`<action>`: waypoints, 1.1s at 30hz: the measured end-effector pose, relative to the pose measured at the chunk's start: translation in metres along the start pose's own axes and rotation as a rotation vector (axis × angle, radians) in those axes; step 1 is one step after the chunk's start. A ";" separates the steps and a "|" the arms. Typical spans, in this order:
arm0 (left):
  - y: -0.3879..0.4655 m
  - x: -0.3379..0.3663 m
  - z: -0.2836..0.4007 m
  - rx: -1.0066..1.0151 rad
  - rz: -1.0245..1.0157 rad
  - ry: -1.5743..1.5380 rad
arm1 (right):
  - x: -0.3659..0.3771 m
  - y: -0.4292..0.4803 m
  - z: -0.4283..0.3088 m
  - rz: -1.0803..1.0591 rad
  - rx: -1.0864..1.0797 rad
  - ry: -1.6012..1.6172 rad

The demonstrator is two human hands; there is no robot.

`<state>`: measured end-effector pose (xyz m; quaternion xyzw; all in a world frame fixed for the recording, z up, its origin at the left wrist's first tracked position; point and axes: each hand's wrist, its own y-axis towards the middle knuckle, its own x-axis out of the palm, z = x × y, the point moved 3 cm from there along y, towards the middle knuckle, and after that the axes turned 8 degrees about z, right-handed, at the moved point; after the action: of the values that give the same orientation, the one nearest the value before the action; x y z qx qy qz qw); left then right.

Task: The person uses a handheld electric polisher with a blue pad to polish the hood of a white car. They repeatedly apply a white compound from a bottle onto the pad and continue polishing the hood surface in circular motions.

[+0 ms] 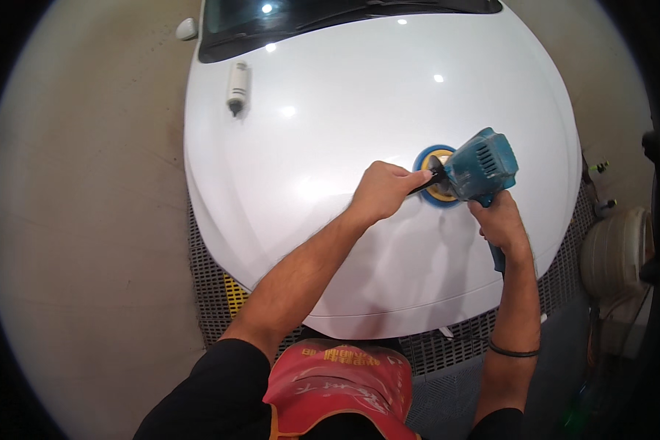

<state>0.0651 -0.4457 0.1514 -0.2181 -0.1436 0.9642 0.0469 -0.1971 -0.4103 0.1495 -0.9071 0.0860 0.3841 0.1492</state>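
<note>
A teal power polisher (484,165) rests with its round pad (434,201), blue-rimmed and yellow, against the white car hood (330,132). My left hand (385,190) grips the black side handle at the polisher's head. Around the rear handle, below the teal body, is my right hand (498,220); part of that handle shows under the palm. A white squeeze bottle (237,88) with a dark nozzle lies on the hood at the upper left, away from both hands.
The windshield (335,14) and a side mirror (186,29) are at the top. Black floor grating (206,286) with a yellow section borders the hood. At right stand a large round container (616,253) and two small bottle-like items. A dark cord runs near the hood's front edge.
</note>
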 end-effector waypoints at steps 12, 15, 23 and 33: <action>-0.110 -0.229 -0.180 -0.217 0.321 -0.116 | 0.209 -0.107 -0.175 -0.235 -0.337 -0.059; -0.145 -0.281 -0.229 -0.231 0.441 -0.226 | 0.250 -0.136 -0.226 -0.386 -0.384 0.012; -0.104 -0.223 -0.161 -0.252 0.412 -0.199 | 0.193 -0.078 -0.198 -0.202 -0.560 0.044; 0.046 -0.003 0.020 -0.041 0.110 -0.015 | -0.015 0.060 -0.031 -0.088 -0.190 -0.184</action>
<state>0.0572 -0.4952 0.1564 -0.2195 -0.1514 0.9637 -0.0118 -0.2033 -0.4768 0.1688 -0.8810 -0.0049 0.4650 0.0864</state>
